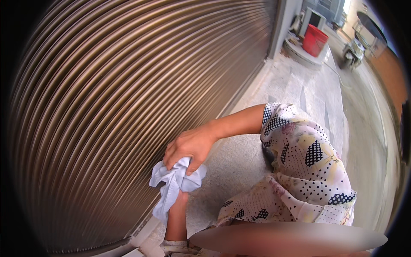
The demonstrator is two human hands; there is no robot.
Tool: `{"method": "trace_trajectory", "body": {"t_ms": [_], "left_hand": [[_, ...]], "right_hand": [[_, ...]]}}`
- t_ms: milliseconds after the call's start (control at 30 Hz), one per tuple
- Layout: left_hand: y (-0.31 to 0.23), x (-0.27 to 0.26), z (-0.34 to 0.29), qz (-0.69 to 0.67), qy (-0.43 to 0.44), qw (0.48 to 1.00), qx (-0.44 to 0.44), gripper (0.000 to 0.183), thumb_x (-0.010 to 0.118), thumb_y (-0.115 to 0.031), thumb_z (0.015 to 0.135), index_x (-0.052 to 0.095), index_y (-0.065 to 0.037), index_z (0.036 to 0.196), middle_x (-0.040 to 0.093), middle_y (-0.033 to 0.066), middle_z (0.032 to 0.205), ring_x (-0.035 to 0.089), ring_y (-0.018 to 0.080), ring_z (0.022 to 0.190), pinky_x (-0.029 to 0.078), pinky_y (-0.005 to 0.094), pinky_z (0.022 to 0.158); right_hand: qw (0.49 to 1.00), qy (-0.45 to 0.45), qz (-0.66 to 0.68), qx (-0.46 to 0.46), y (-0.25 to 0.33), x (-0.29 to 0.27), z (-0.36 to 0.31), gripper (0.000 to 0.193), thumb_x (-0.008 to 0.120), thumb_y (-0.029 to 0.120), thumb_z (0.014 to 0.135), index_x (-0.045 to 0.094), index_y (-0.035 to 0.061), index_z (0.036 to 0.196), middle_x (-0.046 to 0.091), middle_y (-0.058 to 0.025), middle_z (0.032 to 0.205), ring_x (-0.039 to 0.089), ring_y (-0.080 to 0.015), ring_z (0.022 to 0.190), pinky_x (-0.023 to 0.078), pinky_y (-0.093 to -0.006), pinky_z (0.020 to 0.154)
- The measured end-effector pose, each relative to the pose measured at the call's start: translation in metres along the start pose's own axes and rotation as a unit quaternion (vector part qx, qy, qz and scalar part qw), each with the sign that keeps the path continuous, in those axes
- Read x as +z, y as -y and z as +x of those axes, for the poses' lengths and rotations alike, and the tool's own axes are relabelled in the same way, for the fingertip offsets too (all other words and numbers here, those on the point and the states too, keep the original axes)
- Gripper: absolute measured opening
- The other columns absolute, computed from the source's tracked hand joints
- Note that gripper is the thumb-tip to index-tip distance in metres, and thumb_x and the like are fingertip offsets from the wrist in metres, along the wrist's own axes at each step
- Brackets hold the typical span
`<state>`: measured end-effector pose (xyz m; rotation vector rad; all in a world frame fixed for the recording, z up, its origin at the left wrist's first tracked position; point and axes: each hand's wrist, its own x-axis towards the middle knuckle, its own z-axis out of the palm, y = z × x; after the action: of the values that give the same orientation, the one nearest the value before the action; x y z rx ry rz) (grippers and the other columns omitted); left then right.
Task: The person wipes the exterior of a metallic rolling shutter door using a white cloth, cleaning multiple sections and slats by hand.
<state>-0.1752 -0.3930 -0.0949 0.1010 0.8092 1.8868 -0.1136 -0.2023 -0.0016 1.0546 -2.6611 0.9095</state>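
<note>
A crumpled pale lilac-white cloth [173, 184] is bunched up close to a ribbed metal roll-up shutter [107, 98]. My right hand [188, 147] is closed on the cloth's upper part, with the fingertips turned toward the ribs. From below comes my left forearm [176, 220], its wrist running in under the cloth. The cloth covers the fingers of my left hand, so its grip does not show. One loose end of cloth hangs down beside the left forearm. I cannot tell whether the cloth touches the shutter.
Grey paving [239, 171] runs along the shutter's foot. Farther up, a red bucket [314, 40] stands on a round raised slab [306, 55]. A parked scooter [353, 53] is on the road at the far right. My patterned sleeve [304, 150] hides part of the paving.
</note>
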Motion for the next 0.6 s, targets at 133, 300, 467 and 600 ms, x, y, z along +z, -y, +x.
{"method": "trace_trajectory", "body": {"t_ms": [133, 300, 467, 600], "left_hand": [[-0.013, -0.006, 0.004, 0.062, -0.005, 0.998, -0.015, 0.055, 0.058, -0.038, 0.084, 0.044, -0.007, 0.127, 0.049, 0.0065, 0.127, 0.045, 0.0216, 0.121, 0.036, 0.0364, 0.104], [-0.051, -0.002, 0.0, 0.151, 0.009, 0.988, 0.011, 0.055, 0.058, -0.037, 0.084, 0.043, -0.006, 0.127, 0.049, 0.0075, 0.127, 0.045, 0.0216, 0.121, 0.037, 0.0355, 0.103], [-0.091, 0.006, -0.01, 0.2, 0.013, 0.976, 0.089, 0.056, 0.058, -0.035, 0.084, 0.043, -0.004, 0.127, 0.049, 0.0084, 0.127, 0.045, 0.0216, 0.121, 0.037, 0.0347, 0.103], [-0.131, 0.025, -0.042, 0.224, 0.017, 0.957, 0.183, 0.056, 0.058, -0.034, 0.083, 0.042, -0.003, 0.127, 0.048, 0.0092, 0.127, 0.045, 0.0215, 0.122, 0.038, 0.034, 0.102]], "right_hand": [[0.989, -0.002, 0.085, 0.12, -0.004, 0.005, -0.02, 0.068, 0.07, 0.043, 0.075, 0.049, -0.0021, 0.122, 0.053, -0.0214, 0.121, 0.052, -0.0371, 0.109, 0.045, -0.0432, 0.089], [0.915, 0.014, 0.352, 0.196, -0.005, 0.029, -0.01, 0.104, 0.072, 0.051, 0.071, 0.016, -0.0003, 0.142, 0.03, -0.0231, 0.14, 0.031, -0.0338, 0.13, 0.029, -0.0386, 0.106], [0.909, -0.087, 0.382, 0.143, 0.004, 0.043, 0.031, 0.12, 0.079, 0.049, 0.063, 0.005, -0.0025, 0.142, 0.028, -0.0262, 0.14, 0.031, -0.034, 0.13, 0.029, -0.038, 0.106], [0.917, -0.257, 0.289, 0.094, 0.024, 0.013, 0.076, 0.116, 0.081, 0.04, 0.061, 0.009, -0.0027, 0.14, 0.037, -0.0247, 0.13, 0.041, -0.0332, 0.122, 0.035, -0.0381, 0.1]]}}
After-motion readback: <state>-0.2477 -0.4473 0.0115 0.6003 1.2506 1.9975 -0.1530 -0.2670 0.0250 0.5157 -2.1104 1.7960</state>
